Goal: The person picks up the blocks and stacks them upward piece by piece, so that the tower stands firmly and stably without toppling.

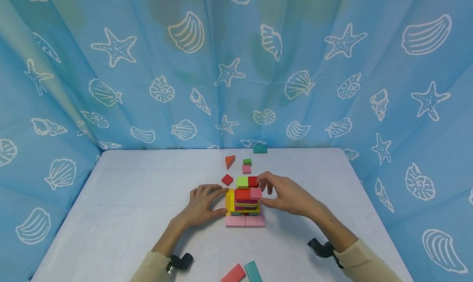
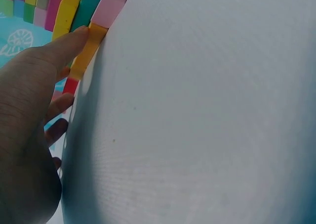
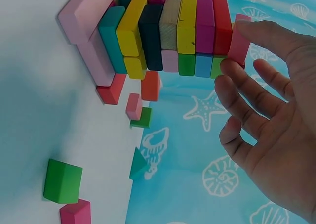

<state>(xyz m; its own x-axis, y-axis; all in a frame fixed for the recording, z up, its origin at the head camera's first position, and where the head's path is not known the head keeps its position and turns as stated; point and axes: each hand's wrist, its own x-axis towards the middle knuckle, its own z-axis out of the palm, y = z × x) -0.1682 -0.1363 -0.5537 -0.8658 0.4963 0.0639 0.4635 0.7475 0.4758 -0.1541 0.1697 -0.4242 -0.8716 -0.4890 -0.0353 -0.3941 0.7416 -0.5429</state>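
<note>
Atop the stack (image 1: pixel 246 207), at its right end: pink block (image 1: pixel 256 193), set against the red slab (image 1: pixel 242 195), pinched by the right hand (image 1: pixel 286 193). Thumb on one edge, a fingertip by the opposite edge; block between them, at the tips rather than in the palm. Cannot tell whether its underside bears fully on the slab. Stack itself: flat layers in yellow, magenta, dark and teal, with pale pink slabs (image 1: pixel 235 221) at the foot of the near side. Left hand (image 1: pixel 204 206) grasps nothing; fingers extended, thumb tip on the orange block (image 2: pixel 89 51) low on the stack's left side. Beyond, loose: red diamond (image 1: pixel 227 179), orange wedge (image 1: pixel 230 161), green block (image 1: pixel 247 162), teal wedge (image 1: pixel 260 149). Nearer the wearer: coral block (image 1: pixel 233 273) beside teal block (image 1: pixel 253 271), on white cloth (image 1: pixel 122 204).
</note>
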